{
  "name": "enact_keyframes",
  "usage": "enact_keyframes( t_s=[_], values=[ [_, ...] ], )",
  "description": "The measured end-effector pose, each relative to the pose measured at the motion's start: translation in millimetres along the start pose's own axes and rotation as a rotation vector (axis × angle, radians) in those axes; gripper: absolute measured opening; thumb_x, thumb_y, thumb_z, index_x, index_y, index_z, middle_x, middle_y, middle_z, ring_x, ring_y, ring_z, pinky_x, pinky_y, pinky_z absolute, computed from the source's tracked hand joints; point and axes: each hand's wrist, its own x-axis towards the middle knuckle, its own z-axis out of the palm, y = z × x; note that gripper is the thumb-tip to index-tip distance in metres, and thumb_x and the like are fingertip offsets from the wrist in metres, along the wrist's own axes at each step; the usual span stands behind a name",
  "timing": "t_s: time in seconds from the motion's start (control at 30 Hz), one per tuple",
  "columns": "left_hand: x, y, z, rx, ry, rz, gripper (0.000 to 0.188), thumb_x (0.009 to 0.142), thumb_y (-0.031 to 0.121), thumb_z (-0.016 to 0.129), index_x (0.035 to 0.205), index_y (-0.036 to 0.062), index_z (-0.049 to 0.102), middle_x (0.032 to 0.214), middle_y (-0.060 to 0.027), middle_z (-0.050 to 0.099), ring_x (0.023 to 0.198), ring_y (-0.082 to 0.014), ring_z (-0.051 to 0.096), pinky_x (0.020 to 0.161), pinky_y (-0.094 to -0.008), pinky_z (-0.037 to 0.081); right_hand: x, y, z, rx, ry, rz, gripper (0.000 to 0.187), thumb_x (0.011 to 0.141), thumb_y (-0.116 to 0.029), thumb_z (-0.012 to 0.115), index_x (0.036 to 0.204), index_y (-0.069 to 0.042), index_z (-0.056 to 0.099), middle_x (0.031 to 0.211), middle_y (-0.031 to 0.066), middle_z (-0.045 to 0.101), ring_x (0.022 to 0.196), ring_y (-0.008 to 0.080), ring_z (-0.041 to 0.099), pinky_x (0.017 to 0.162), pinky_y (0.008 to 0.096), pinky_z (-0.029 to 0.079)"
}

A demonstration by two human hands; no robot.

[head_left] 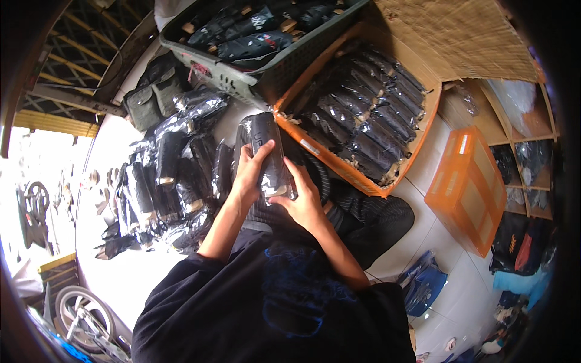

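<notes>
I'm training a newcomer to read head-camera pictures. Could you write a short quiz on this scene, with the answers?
1. True or false: the left hand and the right hand are both on the same black bundle.

2. Which of these stands to the right of the open cardboard box?
A) A red bucket
B) An orange-taped box
C) A wooden chair

3. Fill in the blank: the loose pile of bundles lies to the ____ of the open cardboard box.

Key: 1. True. 2. B. 3. Left.
</notes>
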Motion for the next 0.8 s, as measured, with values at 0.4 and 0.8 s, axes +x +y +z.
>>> enact_keyframes(
  t_s=[0.4, 0.8],
  values=[
    [10.6, -19.8, 111.0, -0.164, -0.371, 0.143, 0.044, 0.087, 0.015, 0.069, 0.12, 0.0036, 0.042, 0.111, -0.0102, 0.057, 0.098, -0.0209, 0.06, 0.083, -0.0368, 0.05, -10.3, -5.7, -145.7, 0.17, 0.057, 0.164, 0.084, 0.074, -0.024, 0.079, 0.141, -0.004, 0.033, 0.143, 0.0219, 0.036, 0.136, 0.0331, 0.035, 0.11, 0.0445, 0.032],
    [126.0, -45.2, 224.0, 0.019, -0.318, 0.237, 0.065, 0.085, 0.026, 0.073, 0.131, 0.0086, 0.031, 0.114, -0.0087, 0.055, 0.098, -0.0178, 0.056, 0.071, -0.0318, 0.049, 100.5, 97.7, -233.4, -0.556, 0.112, 0.072, 0.057, 0.065, -0.002, 0.08, 0.107, -0.005, 0.042, 0.106, 0.0182, 0.058, 0.103, 0.0371, 0.058, 0.086, 0.0426, 0.048]
  ],
)
